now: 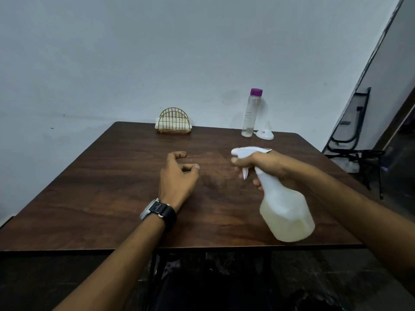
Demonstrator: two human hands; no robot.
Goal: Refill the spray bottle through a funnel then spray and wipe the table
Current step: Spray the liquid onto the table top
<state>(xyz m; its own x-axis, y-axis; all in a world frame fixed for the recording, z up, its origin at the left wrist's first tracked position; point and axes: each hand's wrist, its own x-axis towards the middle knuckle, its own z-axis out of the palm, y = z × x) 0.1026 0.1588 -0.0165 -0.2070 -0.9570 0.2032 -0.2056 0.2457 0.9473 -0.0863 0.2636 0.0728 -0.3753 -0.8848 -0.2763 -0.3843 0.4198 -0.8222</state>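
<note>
Right hand (267, 163) is gripping the spray bottle (287, 212) by its neck, fingers curling round under the white head. The bottle is hanging tilted above the table (112, 187), near its front right, nozzle pointing left (pale yellowish liquid inside). Left hand (177, 176) is sitting mid-table, fingers loosely curled, holding nothing; watch (158, 212) on the wrist. Funnel (266, 132) is resting mouth-down at the far edge, just beside a purple-capped bottle (250, 115). Napkin holder (174, 121) is standing far centre.

Dim, cool, even light; faint shadows on wall (202, 52); near-black floor (67, 279) below table (89, 198); bowed edges; slightly soft spray bottle (287, 212).
</note>
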